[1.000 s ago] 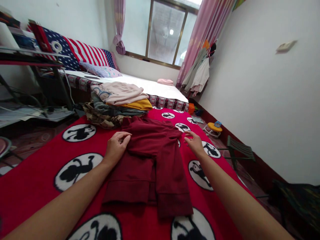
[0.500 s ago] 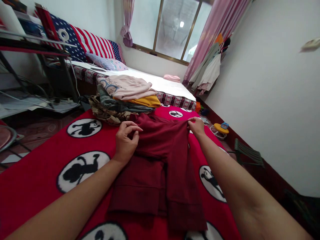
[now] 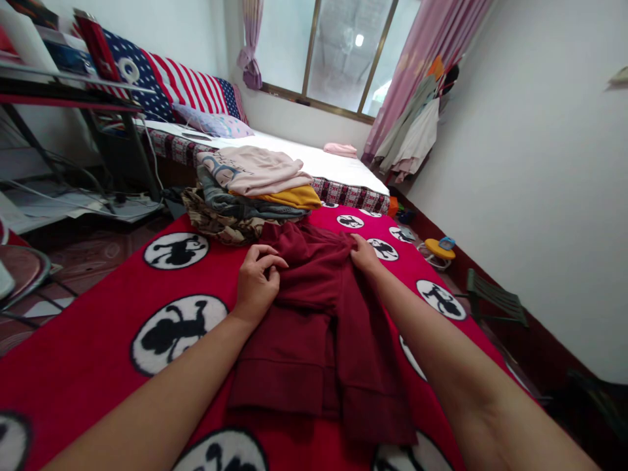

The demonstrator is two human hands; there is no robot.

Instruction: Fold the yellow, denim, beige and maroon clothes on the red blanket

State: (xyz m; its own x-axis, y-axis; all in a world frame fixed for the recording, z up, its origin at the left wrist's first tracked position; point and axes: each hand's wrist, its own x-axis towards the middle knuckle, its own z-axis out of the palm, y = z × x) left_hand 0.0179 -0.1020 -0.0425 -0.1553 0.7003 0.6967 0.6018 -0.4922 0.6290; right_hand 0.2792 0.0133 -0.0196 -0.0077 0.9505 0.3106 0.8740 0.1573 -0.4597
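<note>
A dark red sweater (image 3: 314,327) lies half folded on a red blanket (image 3: 98,327) printed with black-and-white round figures. My left hand (image 3: 260,278) rests on the sweater's upper left part, fingers curled and pinching the cloth. My right hand (image 3: 364,255) grips the sweater's upper right shoulder, its fingers tucked into the fabric. One sleeve hangs folded down the middle toward me.
A pile of folded clothes (image 3: 248,193) sits just beyond the sweater, pink and yellow on top. Behind it is a bed (image 3: 314,163) with a flag-patterned cover (image 3: 161,85). A metal rack (image 3: 63,111) stands left; a small green chair (image 3: 495,301) and toys stand right by the wall.
My right hand has drawn the sweater's right shoulder inward toward the middle. My left hand stays put on the left part.
</note>
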